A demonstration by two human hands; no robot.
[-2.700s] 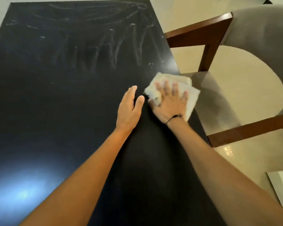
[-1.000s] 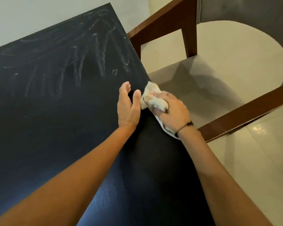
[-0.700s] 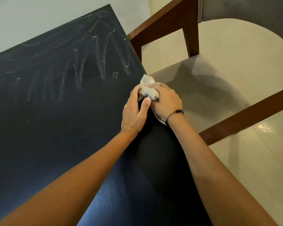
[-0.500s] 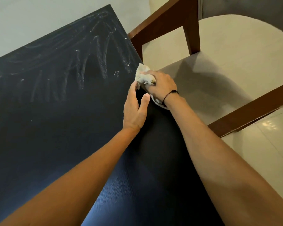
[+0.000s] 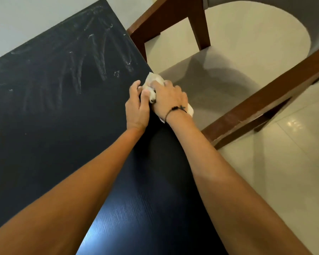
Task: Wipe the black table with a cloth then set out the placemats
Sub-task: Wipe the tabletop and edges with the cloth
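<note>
The white cloth (image 5: 153, 80) is bunched at the right edge of the black table (image 5: 50, 115), under and between both hands. It is gripped by the right hand (image 5: 168, 99), whose fingers are curled over it; a corner pokes out beyond the fingertips and another flap shows by the wrist. The left hand (image 5: 136, 105) is set just beside, its thumb and fingers bent against the cloth, apparently pinching its near fold. Pale wipe streaks (image 5: 98, 57) are seen on the far tabletop. A wooden chair (image 5: 261, 100) stands just beside the table's edge
</note>
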